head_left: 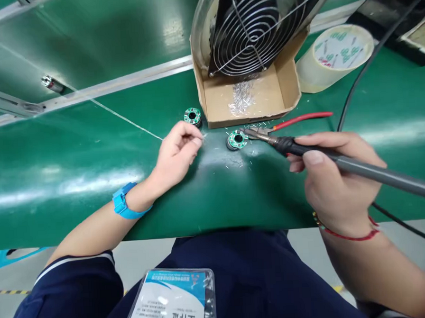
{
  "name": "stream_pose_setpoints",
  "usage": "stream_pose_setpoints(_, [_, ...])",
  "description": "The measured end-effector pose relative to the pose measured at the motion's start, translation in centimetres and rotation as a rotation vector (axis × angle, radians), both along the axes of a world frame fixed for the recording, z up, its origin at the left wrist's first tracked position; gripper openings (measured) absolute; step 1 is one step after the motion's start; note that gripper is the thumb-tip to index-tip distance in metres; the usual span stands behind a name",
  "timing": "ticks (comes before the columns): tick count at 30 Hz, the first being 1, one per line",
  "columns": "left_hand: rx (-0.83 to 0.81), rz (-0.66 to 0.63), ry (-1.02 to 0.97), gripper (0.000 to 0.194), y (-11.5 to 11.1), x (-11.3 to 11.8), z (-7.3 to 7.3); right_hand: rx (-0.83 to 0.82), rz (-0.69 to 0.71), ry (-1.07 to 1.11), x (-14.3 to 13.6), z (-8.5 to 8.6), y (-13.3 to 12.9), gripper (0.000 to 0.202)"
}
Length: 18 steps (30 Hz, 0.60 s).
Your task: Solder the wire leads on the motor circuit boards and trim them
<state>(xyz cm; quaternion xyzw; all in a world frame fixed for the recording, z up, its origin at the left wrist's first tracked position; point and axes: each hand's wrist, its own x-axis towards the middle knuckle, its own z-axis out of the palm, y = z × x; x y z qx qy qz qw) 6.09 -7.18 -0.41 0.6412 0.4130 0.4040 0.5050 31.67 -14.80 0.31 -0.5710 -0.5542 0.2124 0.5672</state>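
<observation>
My right hand (342,180) is wrapped round a soldering iron (304,150), whose tip is at the right edge of a small round green circuit board (233,140) on a dark base. A thin pale strand of solder wire (125,119) runs from the upper left into my left hand (175,156). The thumb and forefinger pinch it, and a short end pokes out towards the board. Just behind my left hand stands a second round board (192,116). Cutting pliers with red handles (303,120) lie behind the iron, their jaws partly hidden by it.
A cardboard box (248,119) holding cut wire bits and a fan with a wire guard (252,38) stands behind the boards. Right of it is a large tape roll (314,70). Loose clippings lie round the board. A black cable (358,78) crosses at right; a small metal cylinder (52,84) lies far left.
</observation>
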Motion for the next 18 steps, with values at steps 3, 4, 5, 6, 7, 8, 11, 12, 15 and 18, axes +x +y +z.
stream_pose_setpoints(3, [0.101,-0.091,0.073,0.013,-0.6,1.7,0.4,0.007,0.022,0.118,0.0,-0.3,0.0,0.018])
stream_pose_setpoints(4, [0.132,-0.098,0.073,0.016,-0.6,2.2,0.4,0.005,0.030,0.138,0.0,-0.3,-0.1,0.017])
stream_pose_setpoints(5, [0.153,-0.098,0.068,0.020,-0.5,2.5,0.2,0.000,0.037,0.153,0.0,-0.3,-0.1,0.016])
stream_pose_setpoints(6, [0.167,-0.098,0.062,0.022,-0.4,2.8,0.0,-0.014,0.046,0.161,0.0,-0.2,-0.1,0.015])
stream_pose_setpoints(7, [0.179,-0.096,0.057,0.023,-0.3,2.9,-0.2,-0.033,0.057,0.164,0.0,-0.1,-0.2,0.015])
stream_pose_setpoints(8, [0.188,-0.094,0.058,0.024,-0.2,3.0,-0.4,-0.053,0.066,0.166,0.0,-0.1,-0.3,0.014])
stream_pose_setpoints(11, [0.216,-0.102,0.074,0.027,0.0,3.1,-0.8,-0.081,0.083,0.162,0.1,0.0,-0.4,0.014])
stream_pose_setpoints(12, [0.225,-0.105,0.081,0.027,0.0,3.1,-0.9,-0.077,0.086,0.159,0.1,0.0,-0.4,0.014])
stream_pose_setpoints(15, [0.246,-0.111,0.115,0.028,0.0,3.1,-0.9,-0.080,0.089,0.134,0.1,0.1,-0.3,0.014])
stream_pose_setpoints(18, [0.244,-0.121,0.167,0.026,0.1,3.4,-1.1,-0.095,0.100,0.094,0.1,0.5,-0.1,0.014])
